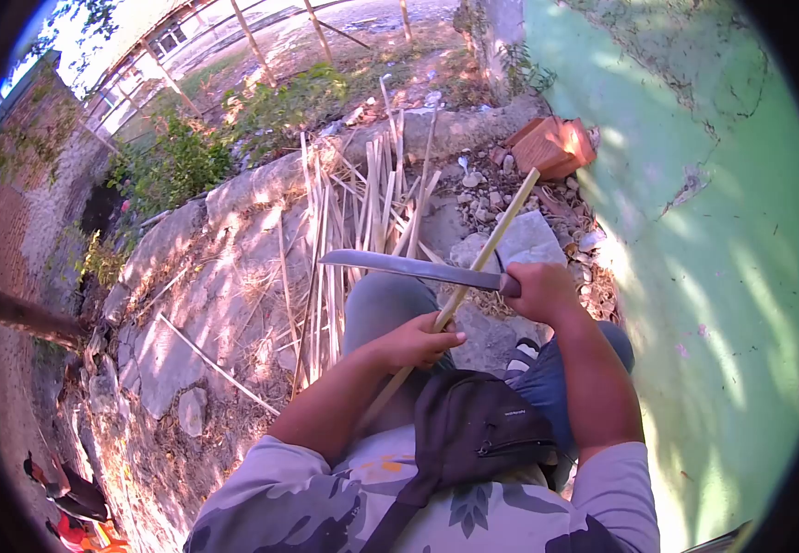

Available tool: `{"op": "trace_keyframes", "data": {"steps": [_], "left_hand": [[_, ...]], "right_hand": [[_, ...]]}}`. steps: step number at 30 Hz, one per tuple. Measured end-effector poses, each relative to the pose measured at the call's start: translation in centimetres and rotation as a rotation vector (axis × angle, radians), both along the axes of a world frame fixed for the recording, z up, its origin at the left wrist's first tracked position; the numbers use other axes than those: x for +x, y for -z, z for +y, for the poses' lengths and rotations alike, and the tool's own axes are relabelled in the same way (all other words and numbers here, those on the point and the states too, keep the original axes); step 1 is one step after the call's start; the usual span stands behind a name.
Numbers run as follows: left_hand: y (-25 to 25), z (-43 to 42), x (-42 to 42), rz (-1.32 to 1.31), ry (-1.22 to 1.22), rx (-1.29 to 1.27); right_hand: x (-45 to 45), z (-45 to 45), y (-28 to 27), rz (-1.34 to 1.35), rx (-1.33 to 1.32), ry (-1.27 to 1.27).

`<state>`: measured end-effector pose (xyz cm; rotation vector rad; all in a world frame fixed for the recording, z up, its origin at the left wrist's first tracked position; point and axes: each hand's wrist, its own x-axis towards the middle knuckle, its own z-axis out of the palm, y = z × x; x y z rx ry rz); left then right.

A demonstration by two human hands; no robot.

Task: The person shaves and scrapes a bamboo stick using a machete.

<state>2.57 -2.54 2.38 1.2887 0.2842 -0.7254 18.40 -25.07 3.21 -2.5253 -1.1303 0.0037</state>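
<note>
My left hand (420,341) is closed around a long pale strip of wood or bamboo (501,228), which slants from my lap up to the right. In my right hand (539,290) is the handle of a large knife (399,265). Its blade points left and lies across the strip, just above my left hand. Whether the edge cuts into the strip cannot be made out. Beyond my knee, a pile of similar pale strips (376,198) lies on the ground.
A green wall (722,249) rises close on the right. Near it are an orange-red brick block (554,147) and rubble (485,195). A black bag (473,424) rests on my lap. Birds (76,493) stand at the lower left.
</note>
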Motion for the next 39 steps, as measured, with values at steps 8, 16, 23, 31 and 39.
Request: {"op": "trace_keyframes", "data": {"steps": [8, 16, 23, 31, 39], "left_hand": [[0.8, 2.0, 0.3, 0.087, -0.067, -0.33], [0.7, 2.2, 0.1, 0.126, -0.121, -0.368], [0.9, 1.6, 0.1, 0.023, -0.08, -0.245], [0.6, 1.6, 0.0, 0.067, -0.107, -0.301], [0.4, 0.5, -0.6, -0.122, -0.032, -0.021]], "right_hand": [[3.7, -0.5, 0.9, 0.29, 0.051, 0.202], [1.0, 1.2, 1.3, 0.217, 0.101, 0.007], [2.8, 0.9, 3.2, 0.298, 0.029, 0.003], [1.7, 0.7, 2.1, 0.319, 0.023, -0.006], [3.4, -0.6, 2.4, 0.412, -0.023, 0.046]]}}
